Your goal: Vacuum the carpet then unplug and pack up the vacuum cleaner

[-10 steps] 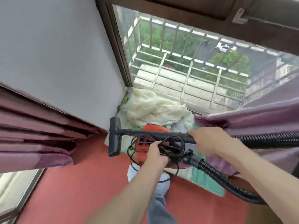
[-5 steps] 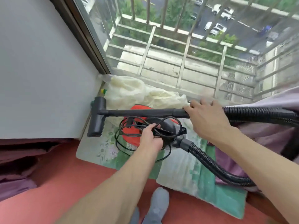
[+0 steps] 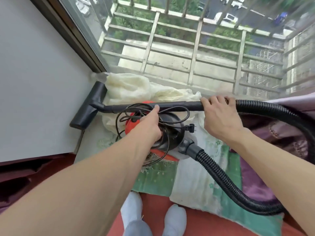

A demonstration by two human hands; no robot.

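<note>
By window (image 3: 95, 23): left hand (image 3: 148, 129) fingers (image 3: 156, 110) grip cord (image 3: 188, 128) atop vacuum cleaner (image 3: 174, 139); right hand (image 3: 221, 120) fingers (image 3: 213, 100) clasp wand (image 3: 179, 105).

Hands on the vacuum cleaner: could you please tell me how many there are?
2. The left hand grips the coiled cord atop the vacuum body; the right hand holds the wand beside the hose end.

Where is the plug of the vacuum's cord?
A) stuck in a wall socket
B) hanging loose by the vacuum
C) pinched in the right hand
B: the plug sticks out free from the cord bunched in the left hand, beside the vacuum cleaner; the right hand grips the wand instead.
</note>
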